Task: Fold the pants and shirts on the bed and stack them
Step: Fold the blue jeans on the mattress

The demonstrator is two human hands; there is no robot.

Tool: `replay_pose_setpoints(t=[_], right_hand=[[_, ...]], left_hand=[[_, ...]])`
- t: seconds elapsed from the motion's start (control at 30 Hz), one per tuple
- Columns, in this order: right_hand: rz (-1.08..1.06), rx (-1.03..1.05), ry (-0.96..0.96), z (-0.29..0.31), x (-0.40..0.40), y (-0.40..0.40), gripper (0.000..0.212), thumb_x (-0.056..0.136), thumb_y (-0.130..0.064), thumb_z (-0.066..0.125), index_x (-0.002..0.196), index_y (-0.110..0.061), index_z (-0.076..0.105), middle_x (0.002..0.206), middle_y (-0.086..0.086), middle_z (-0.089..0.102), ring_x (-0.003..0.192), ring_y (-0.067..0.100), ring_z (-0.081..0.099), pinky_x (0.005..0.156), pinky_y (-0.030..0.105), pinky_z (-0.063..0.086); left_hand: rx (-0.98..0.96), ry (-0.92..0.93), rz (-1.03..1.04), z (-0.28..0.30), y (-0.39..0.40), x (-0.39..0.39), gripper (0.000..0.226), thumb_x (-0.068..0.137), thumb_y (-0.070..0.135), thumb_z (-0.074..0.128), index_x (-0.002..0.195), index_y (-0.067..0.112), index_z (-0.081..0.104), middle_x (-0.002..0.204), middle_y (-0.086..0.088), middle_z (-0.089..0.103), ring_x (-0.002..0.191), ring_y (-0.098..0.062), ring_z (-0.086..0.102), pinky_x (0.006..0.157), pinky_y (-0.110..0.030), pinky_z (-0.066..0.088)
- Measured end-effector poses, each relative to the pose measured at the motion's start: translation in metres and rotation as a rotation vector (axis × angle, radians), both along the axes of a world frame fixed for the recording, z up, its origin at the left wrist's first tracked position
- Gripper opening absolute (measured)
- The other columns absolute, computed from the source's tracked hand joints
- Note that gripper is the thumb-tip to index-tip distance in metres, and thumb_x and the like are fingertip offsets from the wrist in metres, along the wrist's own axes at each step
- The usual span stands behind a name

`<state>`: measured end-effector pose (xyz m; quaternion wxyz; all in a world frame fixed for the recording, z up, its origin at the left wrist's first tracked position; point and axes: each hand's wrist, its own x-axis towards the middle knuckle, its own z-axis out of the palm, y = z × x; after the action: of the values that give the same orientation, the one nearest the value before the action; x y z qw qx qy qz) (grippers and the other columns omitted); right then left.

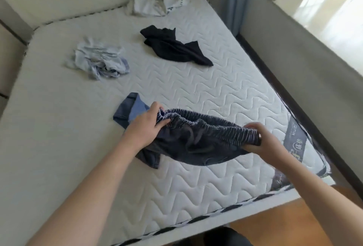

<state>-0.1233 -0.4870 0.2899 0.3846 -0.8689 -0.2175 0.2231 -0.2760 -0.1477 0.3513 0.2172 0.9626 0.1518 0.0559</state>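
I have the dark pants up off the mattress at its near edge; my left hand pinches one end of the elastic waistband, my right hand clenches the other end; the legs sag and trail on the mattress, one cuff turned back beyond my left hand; the risk is a lopsided fold if the bunched waistband slips or the legs stay twisted; further up the mattress wait the black garment, the pale blue heap and the white pile, all unfolded.
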Motion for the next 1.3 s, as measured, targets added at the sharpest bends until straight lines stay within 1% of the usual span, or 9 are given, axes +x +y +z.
replay_pose_setpoints(t=[0.07,0.2,0.3,0.4,0.63,0.73,0.83,1.2,1.3], right_hand=[[0.023,0.068,0.028,0.036,0.0,0.008,0.057,0.071,-0.015,0.086,0.106,-0.046,0.052,0.094,-0.015,0.066,0.079,-0.001,0.065,0.067,0.013,0.051],[0.185,0.251,0.129,0.109,0.002,0.026,0.065,0.061,-0.03,0.087,0.118,-0.043,0.059,0.108,-0.009,0.068,0.099,0.015,0.068,0.083,0.037,0.058],[0.196,0.313,0.043,0.159,0.007,0.044,0.067,0.065,-0.022,0.087,0.121,-0.043,0.058,0.111,-0.006,0.069,0.101,0.017,0.068,0.085,0.037,0.057],[0.129,0.397,-0.067,0.212,0.013,0.063,0.053,0.075,-0.004,0.082,0.113,-0.035,0.061,0.102,-0.001,0.071,0.093,0.016,0.069,0.078,0.03,0.057],[0.13,0.493,-0.325,0.346,0.028,0.104,0.018,0.083,-0.014,0.076,0.093,-0.028,0.068,0.087,-0.008,0.075,0.079,0.01,0.071,0.077,0.036,0.056],[0.167,0.623,-0.298,0.396,0.034,0.115,0.017,0.085,-0.011,0.073,0.095,-0.024,0.073,0.094,0.001,0.076,0.086,0.019,0.073,0.077,0.038,0.057],[0.139,0.792,-0.238,0.44,0.039,0.122,0.014,0.083,-0.013,0.073,0.096,-0.019,0.076,0.095,0.003,0.077,0.086,0.017,0.073,0.072,0.028,0.06],[0.125,0.974,-0.412,0.561,0.052,0.145,0.008,0.092,-0.018,0.067,0.096,-0.016,0.073,0.093,0.004,0.077,0.084,0.018,0.073,0.081,0.033,0.055],[0.121,1.038,-0.429,0.579,0.051,0.144,0.012,0.095,-0.017,0.062,0.095,-0.018,0.073,0.094,0.004,0.077,0.088,0.02,0.073,0.082,0.033,0.054]], left_hand=[[-0.017,-0.087,0.026,0.036,0.011,-0.009,0.034,0.095,0.038,0.06,0.112,0.015,0.042,0.072,0.005,0.048,0.066,-0.024,0.048,0.06,-0.038,0.037],[0.145,-0.226,0.042,0.114,0.034,-0.026,0.031,0.095,0.041,0.058,0.109,0.019,0.04,0.058,0.005,0.041,0.049,-0.013,0.043,0.049,-0.034,0.028],[0.248,-0.272,0.053,0.17,0.045,-0.037,0.031,0.096,0.04,0.057,0.111,0.016,0.043,0.059,0.005,0.043,0.049,-0.011,0.043,0.049,-0.032,0.029],[0.266,-0.333,0.09,0.221,0.058,-0.046,0.031,0.096,0.042,0.056,0.111,0.016,0.047,0.066,0.009,0.048,0.06,-0.018,0.047,0.057,-0.033,0.034],[0.298,-0.604,0.136,0.323,0.091,-0.073,0.038,0.089,0.056,0.053,0.102,0.021,0.059,0.064,0.008,0.058,0.069,-0.028,0.061,0.061,-0.036,0.044],[0.268,-0.699,0.186,0.362,0.1,-0.078,0.032,0.085,0.059,0.058,0.1,0.031,0.059,0.07,0.005,0.066,0.07,-0.019,0.062,0.065,-0.032,0.05],[0.247,-0.768,0.198,0.401,0.103,-0.081,0.025,0.084,0.05,0.07,0.099,0.032,0.058,0.076,0.016,0.066,0.073,0.003,0.06,0.061,-0.007,0.04],[0.201,-0.809,0.146,0.524,0.098,-0.083,0.019,0.082,0.041,0.077,0.082,0.049,0.06,0.072,0.048,0.058,0.074,0.029,0.052,0.061,0.003,0.035],[0.237,-0.812,0.163,0.55,0.093,-0.087,0.013,0.085,0.048,0.07,0.078,0.048,0.06,0.068,0.038,0.062,0.072,0.027,0.053,0.058,-0.001,0.036]])
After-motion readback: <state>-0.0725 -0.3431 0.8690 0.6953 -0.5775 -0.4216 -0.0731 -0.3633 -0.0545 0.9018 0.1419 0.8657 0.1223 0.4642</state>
